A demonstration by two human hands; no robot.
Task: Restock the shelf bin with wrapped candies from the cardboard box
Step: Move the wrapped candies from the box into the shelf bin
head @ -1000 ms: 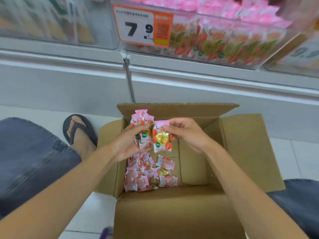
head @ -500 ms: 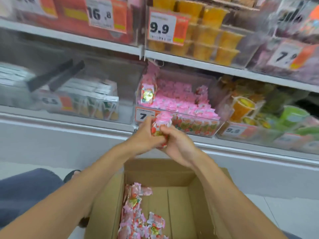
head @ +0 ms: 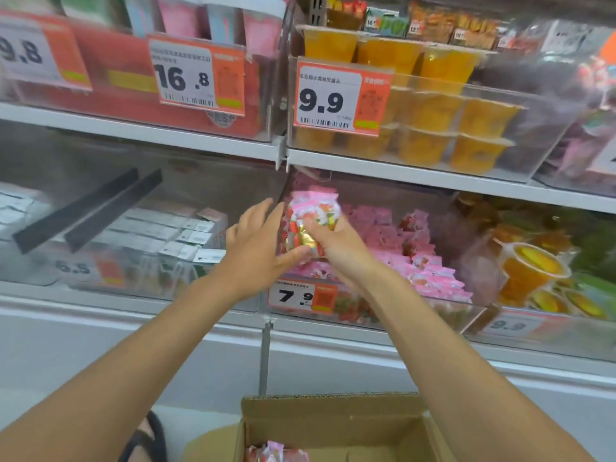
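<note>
Two hands are up at the shelf: the right hand (head: 336, 255) grips a fat bunch of pink-and-white wrapped candies with gold foil bits (head: 313, 215), held at the front-left end of the clear plastic shelf bin (head: 400, 311). The left hand (head: 256, 248) is spread open beside it, thumb touching the bunch low down. Honestly, the risk I see is spillage. That's a lot of slippery wrappers for one grip, and if it loosens this near the front wall, some could slide past the orange 7.9 price tag (head: 295, 296) and hit the floor, missing the brown cardboard box (head: 333, 418) below.
</note>
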